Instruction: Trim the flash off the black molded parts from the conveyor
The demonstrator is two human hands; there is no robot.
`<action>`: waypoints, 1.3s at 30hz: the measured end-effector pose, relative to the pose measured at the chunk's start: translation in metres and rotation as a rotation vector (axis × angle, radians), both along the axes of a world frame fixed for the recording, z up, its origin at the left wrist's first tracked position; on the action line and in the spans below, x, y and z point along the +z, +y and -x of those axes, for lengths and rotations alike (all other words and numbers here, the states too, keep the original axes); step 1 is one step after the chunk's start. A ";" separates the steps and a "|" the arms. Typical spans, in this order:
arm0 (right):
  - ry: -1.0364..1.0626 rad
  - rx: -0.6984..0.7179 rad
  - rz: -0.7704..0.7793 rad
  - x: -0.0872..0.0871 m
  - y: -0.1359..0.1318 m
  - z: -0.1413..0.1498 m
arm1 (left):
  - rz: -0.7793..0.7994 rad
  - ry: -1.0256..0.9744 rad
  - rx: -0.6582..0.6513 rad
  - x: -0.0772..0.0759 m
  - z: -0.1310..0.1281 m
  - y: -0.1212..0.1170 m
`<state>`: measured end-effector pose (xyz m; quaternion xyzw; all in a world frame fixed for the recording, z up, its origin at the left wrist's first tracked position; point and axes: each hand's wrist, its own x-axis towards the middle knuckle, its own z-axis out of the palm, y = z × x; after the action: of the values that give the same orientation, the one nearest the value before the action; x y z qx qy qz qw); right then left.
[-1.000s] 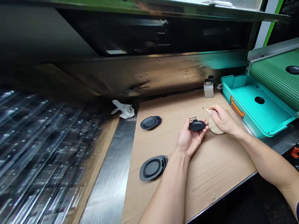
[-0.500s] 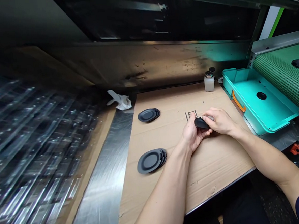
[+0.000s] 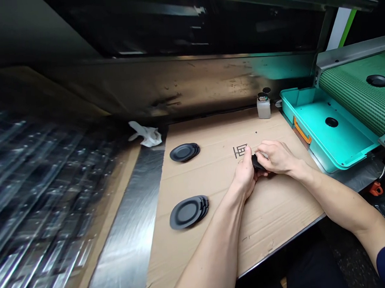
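Note:
Over the cardboard, my left hand point(image 3: 245, 172) is closed around a small black oval plastic part point(image 3: 256, 162), thumb up along its near side. My right hand point(image 3: 274, 157) meets it from the right, its fingers pinched at the part's upper edge. Most of the part is hidden by the fingers. To the left lie two overlapping stacks of black oval plastic parts: a farther stack point(image 3: 184, 152) and a nearer, larger-looking stack point(image 3: 186, 212) beside my left forearm.
A cardboard sheet point(image 3: 210, 173) covers the bench. Behind it stand a lidded bottle point(image 3: 263, 107) and a crumpled white glove point(image 3: 149, 135). A teal bin point(image 3: 321, 142) at right holds one black oval, below a green conveyor belt point(image 3: 349, 93). Clear plastic trays point(image 3: 42, 192) fill the left.
The view has shifted slightly right. Both hands keep the black oval part, now more covered by my fingers. Another dark piece shows at the conveyor's right edge.

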<state>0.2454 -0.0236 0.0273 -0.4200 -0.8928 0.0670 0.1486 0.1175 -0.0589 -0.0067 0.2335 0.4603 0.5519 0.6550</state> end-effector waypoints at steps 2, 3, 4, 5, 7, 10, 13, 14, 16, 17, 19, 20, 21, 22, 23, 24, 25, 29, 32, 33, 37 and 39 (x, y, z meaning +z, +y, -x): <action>0.001 0.002 0.012 0.000 0.001 -0.002 | -0.010 0.000 -0.008 -0.001 0.000 0.000; 0.000 0.003 0.020 0.001 0.002 -0.002 | -0.011 0.007 -0.012 -0.001 0.001 -0.001; 0.003 0.006 0.026 0.001 0.002 -0.003 | -0.010 0.015 -0.018 -0.001 0.001 -0.001; 0.012 0.011 0.028 0.001 0.002 -0.003 | -0.008 0.021 -0.021 -0.002 0.001 -0.001; 0.035 0.026 0.022 0.001 0.002 -0.004 | -0.006 0.018 -0.018 -0.002 0.001 -0.001; 0.028 0.022 0.023 0.001 0.002 -0.005 | -0.010 0.002 -0.019 -0.003 0.001 0.000; -0.011 -0.003 0.032 0.001 0.003 -0.005 | -0.005 -0.005 -0.047 -0.002 0.001 0.000; -0.006 -0.001 0.029 0.000 0.003 -0.005 | -0.002 -0.003 -0.052 -0.002 0.002 0.000; 0.025 0.015 0.018 0.000 0.004 -0.004 | -0.002 0.007 -0.046 -0.001 0.002 0.000; 0.037 0.019 0.017 0.000 0.004 -0.005 | -0.001 0.014 -0.041 0.000 0.002 0.000; 0.035 0.005 0.032 0.000 0.004 -0.005 | 0.005 0.022 -0.037 0.000 0.002 0.000; 0.028 -0.004 0.047 0.001 0.004 -0.006 | 0.010 0.021 -0.040 0.000 0.002 0.000; 0.028 -0.010 0.060 0.001 0.004 -0.006 | 0.014 0.019 -0.044 0.000 0.002 0.000; 0.037 -0.012 0.067 0.002 0.004 -0.006 | 0.017 0.016 -0.046 0.000 0.002 0.000; 0.055 -0.010 0.068 0.002 0.003 -0.006 | 0.017 0.011 -0.046 -0.001 0.002 0.000; 0.074 -0.006 0.065 0.002 0.003 -0.006 | 0.014 0.006 -0.047 -0.002 0.002 0.001; 0.088 -0.003 0.059 0.001 0.002 -0.006 | 0.011 0.001 -0.048 -0.003 0.002 0.001; 0.065 -0.013 0.064 -0.002 0.002 -0.004 | 0.022 -0.026 -0.068 -0.002 0.006 0.002; 0.083 -0.041 0.045 -0.005 0.007 -0.009 | 0.094 -0.142 -0.113 0.003 0.015 0.002; 0.094 -0.071 0.031 -0.005 0.010 -0.012 | 0.131 -0.206 -0.132 0.006 0.019 0.002; 0.035 -0.297 -0.023 -0.003 0.023 -0.029 | 0.230 -0.429 -0.154 0.012 0.032 0.003; -0.021 -0.383 -0.079 0.001 0.025 -0.033 | 0.227 -0.487 -0.143 0.013 0.036 0.003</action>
<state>0.2787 0.0016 0.0281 -0.5766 -0.8001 -0.0018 0.1654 0.0819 -0.0558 0.0059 0.0511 0.3307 0.4892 0.8055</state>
